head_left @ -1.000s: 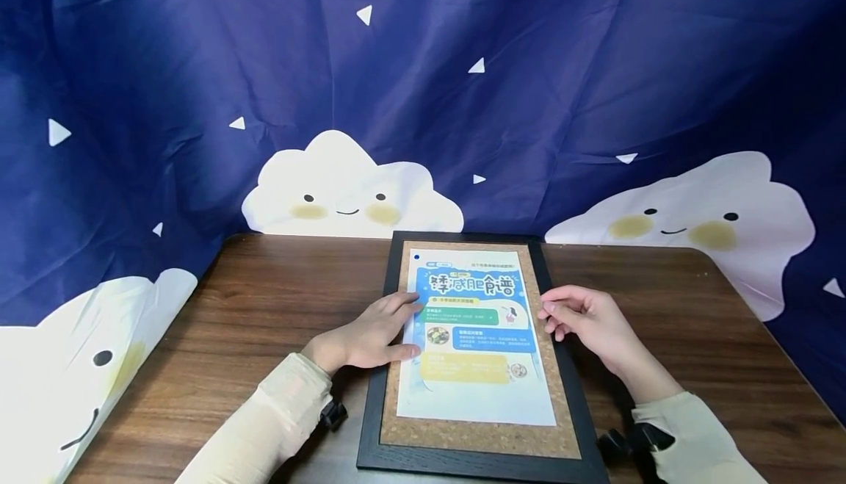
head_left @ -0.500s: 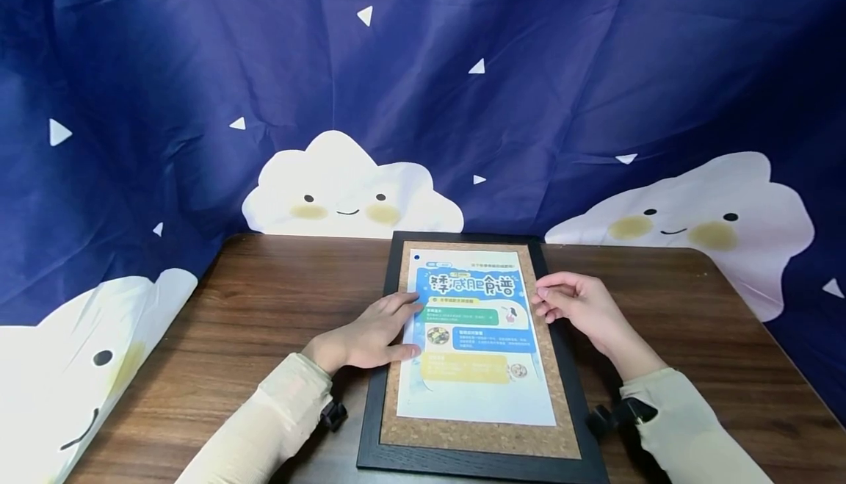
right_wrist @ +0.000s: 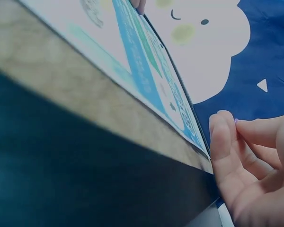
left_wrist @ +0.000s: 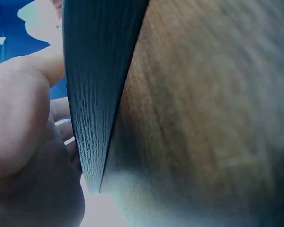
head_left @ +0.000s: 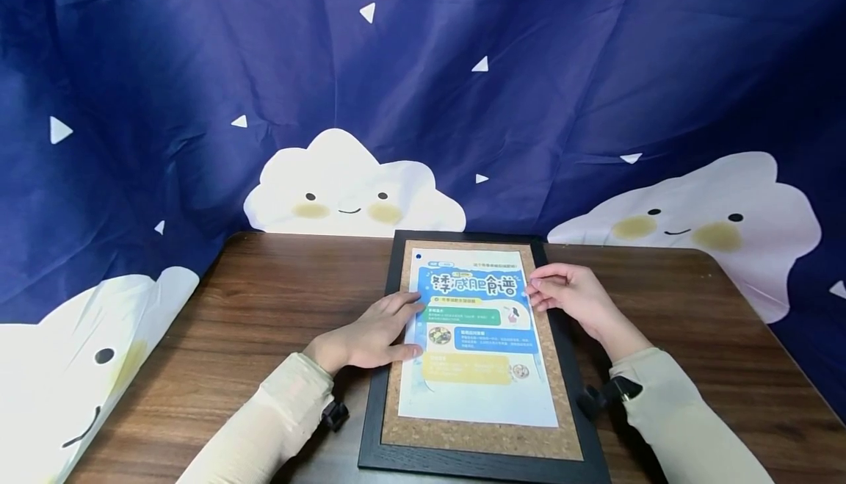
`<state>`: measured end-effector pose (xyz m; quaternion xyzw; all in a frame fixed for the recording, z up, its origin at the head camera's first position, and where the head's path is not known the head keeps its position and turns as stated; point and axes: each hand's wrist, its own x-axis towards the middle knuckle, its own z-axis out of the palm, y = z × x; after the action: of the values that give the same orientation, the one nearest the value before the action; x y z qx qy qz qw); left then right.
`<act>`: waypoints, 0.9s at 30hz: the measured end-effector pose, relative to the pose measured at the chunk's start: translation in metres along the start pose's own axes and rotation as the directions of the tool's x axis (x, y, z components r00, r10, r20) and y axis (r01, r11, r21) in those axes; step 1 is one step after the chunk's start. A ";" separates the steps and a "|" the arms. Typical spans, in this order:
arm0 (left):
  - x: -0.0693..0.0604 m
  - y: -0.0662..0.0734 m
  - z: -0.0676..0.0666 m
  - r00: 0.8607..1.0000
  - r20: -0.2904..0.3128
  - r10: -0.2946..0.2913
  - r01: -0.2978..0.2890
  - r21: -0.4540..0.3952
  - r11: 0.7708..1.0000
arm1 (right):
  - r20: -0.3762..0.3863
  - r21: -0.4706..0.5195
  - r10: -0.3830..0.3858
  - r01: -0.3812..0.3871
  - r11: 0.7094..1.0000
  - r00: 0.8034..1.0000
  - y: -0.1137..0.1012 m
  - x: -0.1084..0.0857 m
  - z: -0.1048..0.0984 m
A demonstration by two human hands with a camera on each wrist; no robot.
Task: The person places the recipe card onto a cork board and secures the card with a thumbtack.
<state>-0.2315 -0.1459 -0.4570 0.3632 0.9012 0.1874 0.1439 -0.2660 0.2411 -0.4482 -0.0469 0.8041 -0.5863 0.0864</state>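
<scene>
A printed sheet (head_left: pixel 476 403) lies on a cork board (head_left: pixel 482 438) with a black frame (head_left: pixel 476 467); a blue pin (head_left: pixel 418 256) is at its top left corner. My left hand (head_left: pixel 366 333) reaches across the frame's left side, palm down, fingers spread and resting on the sheet's left edge. My right hand (head_left: pixel 578 304) is over the frame's right side, beside the sheet's upper right part. In the right wrist view, that hand (right_wrist: pixel 255 165) pinches a tiny purple thing (right_wrist: pixel 236 121) between thumb and finger, perhaps a pin; most of it is hidden.
The board stands on a brown wooden table (head_left: pixel 264 300), close to its back edge. Behind it hangs a dark blue cloth (head_left: pixel 410 87) with white clouds and triangles. Each wrist carries a small black camera.
My right hand has moved up and left along the board's right side, towards the sheet's upper right part. My left hand has stayed on the sheet's left edge.
</scene>
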 end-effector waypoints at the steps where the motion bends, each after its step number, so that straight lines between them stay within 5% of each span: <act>1: 0.000 0.000 0.000 1.000 0.001 -0.002 0.002 0.001 1.000 | 0.004 0.006 0.006 -0.006 1.000 1.000 -0.001 0.002 0.000; 16: 0.002 0.000 0.000 1.000 0.004 -0.005 0.005 0.002 1.000 | 0.039 0.083 0.051 -0.054 0.995 0.998 -0.008 0.033 0.003; 27: 0.001 -0.001 0.001 1.000 -0.003 0.007 -0.007 0.002 1.000 | 0.034 0.041 0.093 -0.094 0.995 0.995 -0.007 0.057 0.008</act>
<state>-0.2322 -0.1456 -0.4583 0.3661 0.9004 0.1874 0.1416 -0.3206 0.2218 -0.4485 -0.0166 0.7914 -0.5976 0.1274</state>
